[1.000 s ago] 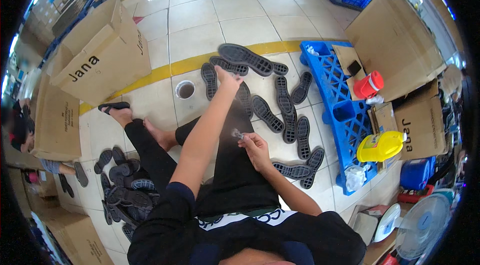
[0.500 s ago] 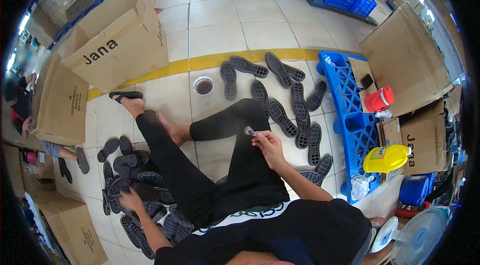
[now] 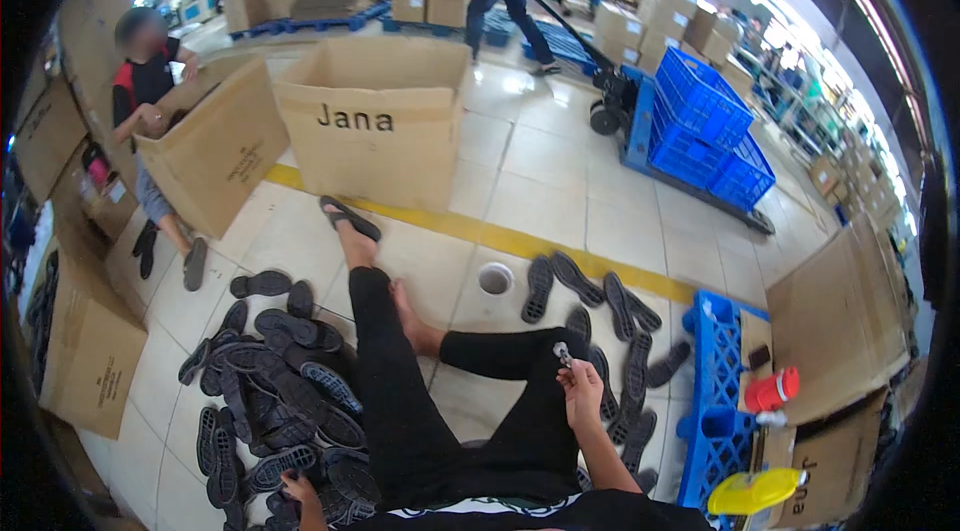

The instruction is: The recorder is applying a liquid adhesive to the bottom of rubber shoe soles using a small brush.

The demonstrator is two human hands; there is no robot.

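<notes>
My right hand (image 3: 580, 393), above my right thigh, pinches a small grey-white piece (image 3: 563, 353) that looks like a crumpled wad; its kind is unclear. At the lower left, my left hand (image 3: 300, 491) is closed at the end of a black shoe sole (image 3: 278, 469), tread side up. That sole lies on a large heap of black soles (image 3: 265, 381) beside my left leg. Several more soles (image 3: 632, 371) lie in loose rows on the tiles past my right knee. A white cup (image 3: 495, 279) stands on the floor beyond my legs.
Open cartons (image 3: 370, 146) stand ahead and at left, where a person (image 3: 150, 81) reaches into one. On the right, a blue pallet (image 3: 715, 351) bears a red jug (image 3: 772, 390) and a yellow bottle (image 3: 755, 493). Someone pulls a pallet jack with blue crates (image 3: 700, 116).
The head view has tipped upward, showing more of the hall. My left hand has shifted over the heap to a sole nearer me. My right hand still pinches the small piece.
</notes>
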